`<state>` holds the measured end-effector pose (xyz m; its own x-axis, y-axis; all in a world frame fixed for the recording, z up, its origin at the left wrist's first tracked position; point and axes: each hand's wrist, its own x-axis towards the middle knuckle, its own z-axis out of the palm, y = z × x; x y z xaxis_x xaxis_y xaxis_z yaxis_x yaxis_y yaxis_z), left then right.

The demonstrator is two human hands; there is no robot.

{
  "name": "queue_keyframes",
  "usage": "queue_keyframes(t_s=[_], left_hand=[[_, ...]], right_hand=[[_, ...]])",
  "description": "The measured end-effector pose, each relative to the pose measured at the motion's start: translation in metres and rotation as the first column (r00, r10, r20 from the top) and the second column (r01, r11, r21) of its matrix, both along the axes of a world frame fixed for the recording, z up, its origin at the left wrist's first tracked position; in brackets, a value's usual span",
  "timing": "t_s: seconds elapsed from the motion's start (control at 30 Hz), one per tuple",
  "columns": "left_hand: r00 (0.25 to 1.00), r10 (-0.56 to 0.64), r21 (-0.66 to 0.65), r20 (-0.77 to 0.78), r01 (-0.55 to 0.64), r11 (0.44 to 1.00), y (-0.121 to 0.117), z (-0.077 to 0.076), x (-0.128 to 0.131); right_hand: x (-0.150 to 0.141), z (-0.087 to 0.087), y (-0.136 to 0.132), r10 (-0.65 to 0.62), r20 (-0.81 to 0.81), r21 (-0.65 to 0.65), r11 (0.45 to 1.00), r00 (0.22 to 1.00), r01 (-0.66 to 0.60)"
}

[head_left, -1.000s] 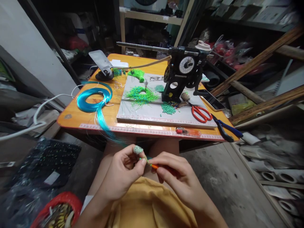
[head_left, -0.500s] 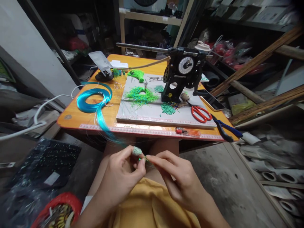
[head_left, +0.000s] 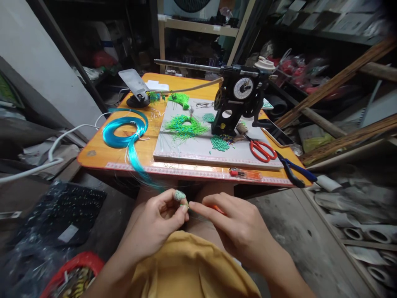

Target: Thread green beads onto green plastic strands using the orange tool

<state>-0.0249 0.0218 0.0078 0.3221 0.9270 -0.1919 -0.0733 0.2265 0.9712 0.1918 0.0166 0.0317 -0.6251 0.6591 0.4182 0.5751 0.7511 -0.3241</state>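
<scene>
My left hand (head_left: 155, 221) is closed in a pinch over my lap, thumb against index finger. A speckled pale-green wrap (head_left: 179, 195) covers that index fingertip. Between the finger and thumb sits a tiny green piece (head_left: 187, 205), too small to make out well, with fine strands near it. My right hand (head_left: 242, 223) has its index finger stretched out to the green piece at the left fingertips. Tucked under its other fingers is a slim orange tool (head_left: 218, 209), whose tip is hidden. A bundle of teal line (head_left: 139, 167) hangs off the table edge just beyond both hands.
On the orange table (head_left: 93, 142) stands a black hand-cranked winder (head_left: 228, 123) on a white board (head_left: 182, 152). Around it lie green strands (head_left: 186, 130), teal beads (head_left: 219, 143), red-handled scissors (head_left: 263, 154), blue-handled pliers (head_left: 296, 169), an orange cutter (head_left: 248, 174) and a phone (head_left: 277, 133).
The orange tool was pointed at the green piece, then drawn back into my right palm. My right index finger now reaches to the piece. My left hand keeps its pinch; the view has shifted slightly.
</scene>
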Motion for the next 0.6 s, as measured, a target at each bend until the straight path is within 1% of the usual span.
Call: queue_keyframes(t_s=[0.07, 0.1, 0.17, 0.27, 0.33, 0.4, 0.5, 0.6], left_hand=[[0.999, 0.033, 0.021, -0.035, -0.032, 0.999, 0.003, -0.003, 0.001], [0.996, 0.061, 0.05, -0.065, -0.058, 0.997, 0.004, -0.004, 0.003], [0.979, 0.14, 0.149, -0.152, -0.117, 0.982, 0.004, -0.005, 0.007], [0.926, 0.274, 0.331, -0.259, -0.181, 0.926, 0.002, -0.005, 0.012], [0.888, 0.354, 0.434, -0.292, -0.207, 0.877, 0.0, -0.006, 0.014], [0.853, 0.427, 0.5, -0.3, -0.24, 0.832, -0.001, -0.007, 0.015], [0.828, 0.497, 0.537, -0.259, -0.304, 0.787, -0.001, -0.009, 0.018], [0.839, 0.521, 0.516, -0.159, -0.379, 0.768, -0.001, -0.01, 0.022]], right_hand=[[-0.006, 0.003, -0.002, -0.079, 0.117, 0.127, 0.99, 0.99, 0.064], [-0.009, 0.003, -0.003, -0.117, 0.147, 0.169, 0.981, 0.982, 0.092], [-0.017, 0.002, -0.006, -0.182, 0.157, 0.201, 0.968, 0.971, 0.149], [-0.026, -0.004, -0.01, -0.248, 0.11, 0.17, 0.959, 0.963, 0.227], [-0.031, -0.008, -0.012, -0.28, 0.074, 0.15, 0.952, 0.957, 0.267], [-0.034, -0.012, -0.014, -0.299, 0.03, 0.136, 0.946, 0.954, 0.293], [-0.04, -0.017, -0.016, -0.301, -0.084, 0.076, 0.949, 0.95, 0.307], [-0.049, -0.022, -0.017, -0.294, -0.24, -0.041, 0.955, 0.925, 0.293]])
